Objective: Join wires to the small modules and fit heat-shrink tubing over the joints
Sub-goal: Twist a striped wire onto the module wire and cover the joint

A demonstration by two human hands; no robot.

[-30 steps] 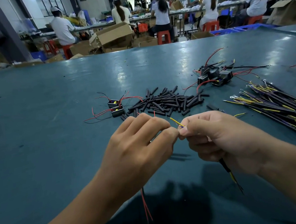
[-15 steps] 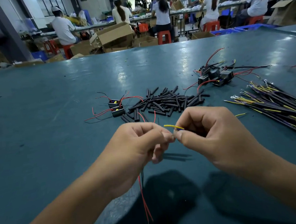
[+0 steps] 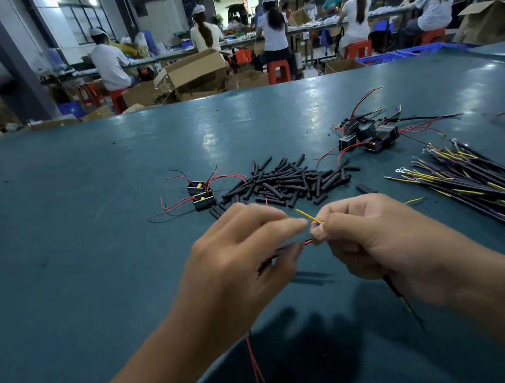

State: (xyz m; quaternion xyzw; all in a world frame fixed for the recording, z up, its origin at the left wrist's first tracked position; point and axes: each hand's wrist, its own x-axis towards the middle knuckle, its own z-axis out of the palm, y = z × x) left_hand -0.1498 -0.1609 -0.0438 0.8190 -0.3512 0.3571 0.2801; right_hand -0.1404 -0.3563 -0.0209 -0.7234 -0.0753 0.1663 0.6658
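Since a moment earlier, the left hand (image 3: pixel 245 253) pinching a red lead (image 3: pixel 308 242) had met the right hand (image 3: pixel 369 235) pinching the yellow wire (image 3: pixel 308 216) at centre frame. Joining seemed underway; no tubing fitted yet.

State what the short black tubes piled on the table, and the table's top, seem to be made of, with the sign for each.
Black tubes: probably matt plastic or rubber; dull, lightly creased, no glints. Table top: teal, smooth, semi-gloss, perhaps a painted or vinyl covering; it mirrors the lights in soft patches.
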